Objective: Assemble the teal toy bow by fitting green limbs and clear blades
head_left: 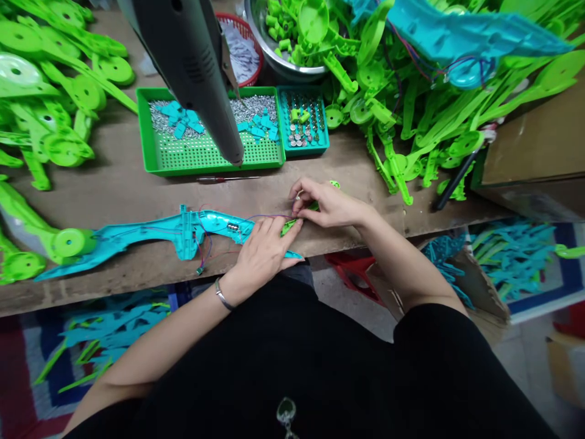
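Shell of turquoise moulded plastic [137, 235], long and curved like a bow, lies along the bench's near edge with its ribbed side up, which leaves its wiring within reach. The left hand [265, 244] lies flat over its right end, fingers extended, apparently to steady it. The right hand [329, 204] is half curled, fingertips drawn close together at the thin red-and-blue wires [274, 216]; whether they pinch them I cannot tell. A bright green plastic part [289, 227] shows between the hands. Beyond lies a slim screwdriver [211, 179], then a green perforated plastic tray [183, 161] of silver screws and turquoise pieces and a small teal plastic tray [308, 148], likely set centrally for easy picking. A dark grey elongated tool [201, 79] slants above the larger tray. No brand, label or writing is legible.
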`<state>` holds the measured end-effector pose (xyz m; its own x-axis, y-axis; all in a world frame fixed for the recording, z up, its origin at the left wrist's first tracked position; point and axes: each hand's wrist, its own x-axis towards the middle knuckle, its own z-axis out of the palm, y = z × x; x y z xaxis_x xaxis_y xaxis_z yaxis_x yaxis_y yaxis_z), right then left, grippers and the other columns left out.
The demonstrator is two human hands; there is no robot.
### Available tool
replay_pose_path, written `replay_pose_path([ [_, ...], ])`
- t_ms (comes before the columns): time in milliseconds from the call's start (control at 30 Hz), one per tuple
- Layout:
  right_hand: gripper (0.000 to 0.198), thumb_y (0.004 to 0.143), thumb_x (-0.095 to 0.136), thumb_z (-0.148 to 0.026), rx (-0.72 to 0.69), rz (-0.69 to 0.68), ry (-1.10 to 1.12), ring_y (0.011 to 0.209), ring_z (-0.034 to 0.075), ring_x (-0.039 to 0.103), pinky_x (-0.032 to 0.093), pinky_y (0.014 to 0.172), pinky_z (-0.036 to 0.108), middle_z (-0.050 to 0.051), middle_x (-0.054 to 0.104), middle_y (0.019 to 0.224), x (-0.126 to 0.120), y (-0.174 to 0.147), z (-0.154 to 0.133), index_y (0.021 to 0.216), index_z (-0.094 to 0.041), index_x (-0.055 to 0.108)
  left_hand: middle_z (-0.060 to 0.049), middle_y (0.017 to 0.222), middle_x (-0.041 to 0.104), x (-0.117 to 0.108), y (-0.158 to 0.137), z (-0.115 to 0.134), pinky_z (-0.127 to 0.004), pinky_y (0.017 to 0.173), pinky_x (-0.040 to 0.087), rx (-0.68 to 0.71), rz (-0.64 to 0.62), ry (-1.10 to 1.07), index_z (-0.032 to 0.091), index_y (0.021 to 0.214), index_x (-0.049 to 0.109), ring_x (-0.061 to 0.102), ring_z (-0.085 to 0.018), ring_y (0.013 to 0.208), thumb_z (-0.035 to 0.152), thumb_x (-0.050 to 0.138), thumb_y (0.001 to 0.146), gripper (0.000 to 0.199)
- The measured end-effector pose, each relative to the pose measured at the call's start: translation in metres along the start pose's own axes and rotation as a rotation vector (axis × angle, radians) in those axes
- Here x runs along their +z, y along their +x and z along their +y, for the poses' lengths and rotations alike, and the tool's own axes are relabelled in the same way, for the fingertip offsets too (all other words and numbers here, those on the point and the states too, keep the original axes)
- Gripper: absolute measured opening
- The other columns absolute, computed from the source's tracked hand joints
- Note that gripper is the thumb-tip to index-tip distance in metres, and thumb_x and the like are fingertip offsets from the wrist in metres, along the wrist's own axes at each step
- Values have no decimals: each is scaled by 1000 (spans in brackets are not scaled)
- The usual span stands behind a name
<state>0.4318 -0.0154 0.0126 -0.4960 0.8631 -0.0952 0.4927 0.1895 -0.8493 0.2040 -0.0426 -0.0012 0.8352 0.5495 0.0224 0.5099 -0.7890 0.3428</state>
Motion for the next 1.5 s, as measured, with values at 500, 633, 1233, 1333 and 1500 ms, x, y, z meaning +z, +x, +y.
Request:
replay_pose_path([
  [500,43,84,54,-11,-240,271,-405,93,20,72,51,90,41,4,78,103,38,-37,24,124,-25,60,-15,130,67,25,-25,-20,-52,105,54,299,436,-120,20,137,55,57,-32,132,35,68,92,49],
  [633,59,80,50,-5,-329,362,-402,95,19,73,53,90,40,3,78,106,44,-41,24,136,-25,55,-6,107,77,-1,-47,-7,-35,93,63,496,434,-186,21,133,57,74,-22,105,19,67,91,43],
  [1233,12,93,56,-20,127,560,-365,77,17,68,56,73,31,5,72,87,64,-56,-35,103,-20,64,-9,104,66,-9,20,-3,-36,80,46,-11,91,-80,16,125,58,57,-24,97,26,45,102,29],
  [1333,9,94,59,-22,105,572,-356,75,15,67,55,72,29,4,71,85,57,-54,-30,99,-20,66,-8,97,65,-2,19,-6,-36,77,44,12,98,-73,16,122,60,56,-24,94,27,40,104,30],
  [1500,17,90,52,-12,5,498,-358,81,17,66,55,73,30,6,68,91,53,-49,-33,100,-19,64,-9,98,67,0,17,-9,-36,78,45,-6,112,-124,15,120,61,56,-24,94,25,43,103,28],
])
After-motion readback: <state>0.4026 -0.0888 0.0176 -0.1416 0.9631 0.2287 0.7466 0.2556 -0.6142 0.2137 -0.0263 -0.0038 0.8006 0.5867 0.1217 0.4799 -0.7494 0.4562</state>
